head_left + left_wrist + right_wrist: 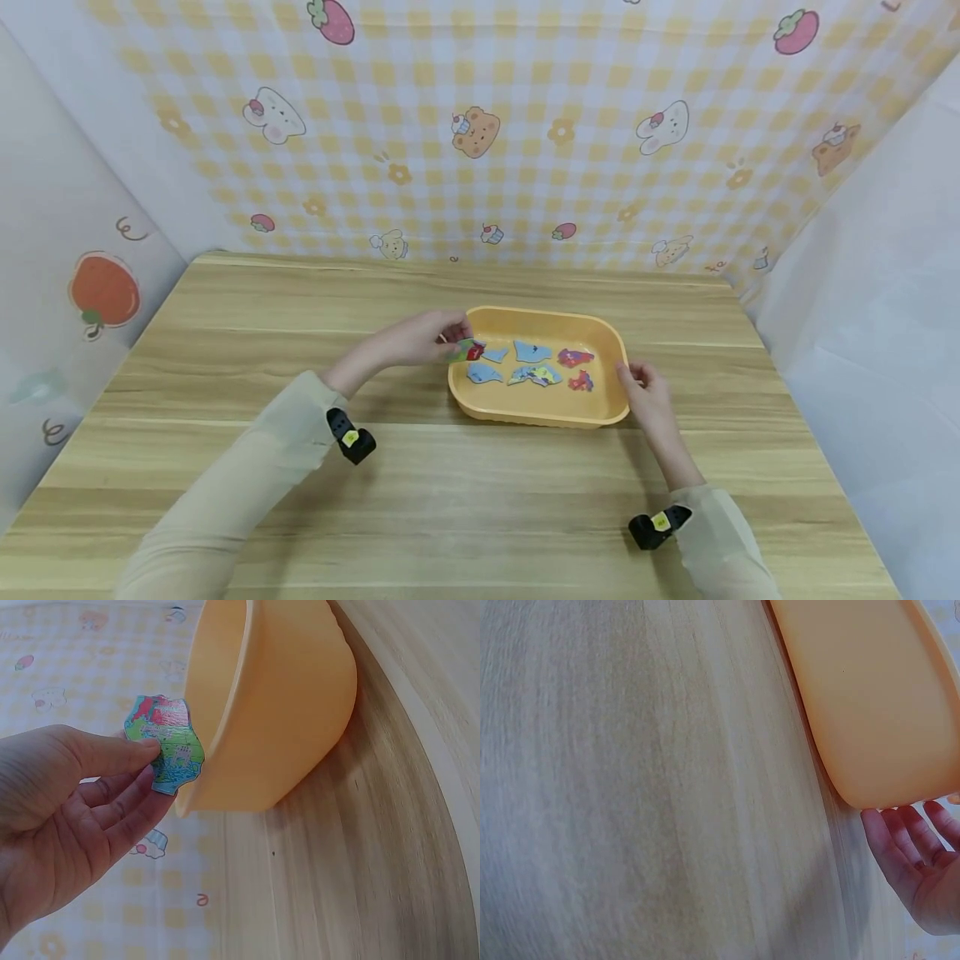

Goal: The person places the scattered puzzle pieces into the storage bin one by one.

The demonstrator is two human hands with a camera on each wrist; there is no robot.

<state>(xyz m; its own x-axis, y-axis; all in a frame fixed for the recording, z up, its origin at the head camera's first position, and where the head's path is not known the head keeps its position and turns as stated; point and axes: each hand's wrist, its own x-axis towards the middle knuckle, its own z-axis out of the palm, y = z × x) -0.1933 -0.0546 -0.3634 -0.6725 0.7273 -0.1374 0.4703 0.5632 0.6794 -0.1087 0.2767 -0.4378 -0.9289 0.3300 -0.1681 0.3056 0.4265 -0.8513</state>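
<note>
While pinching: left grip (90, 802), puzzle piece (169, 742).

Readable text: none in any view.
Puzzle pieces (534, 364): colourful print, no legible words.
Wall cloth (480, 125): cartoon animals and strawberries only, no lettering.

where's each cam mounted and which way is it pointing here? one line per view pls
Head: worn on the head, looks forward and down at the table; both forearms, left hand and right hand show beside the tray.
Left wrist: on the left wrist, looks along the palm at the tray's outer wall; left hand pinches a puzzle piece.
Right wrist: on the right wrist, looks at the tabletop and the tray's underside; right fingers show.
Shared: all three see the tray; head and left wrist both see the piece.
</note>
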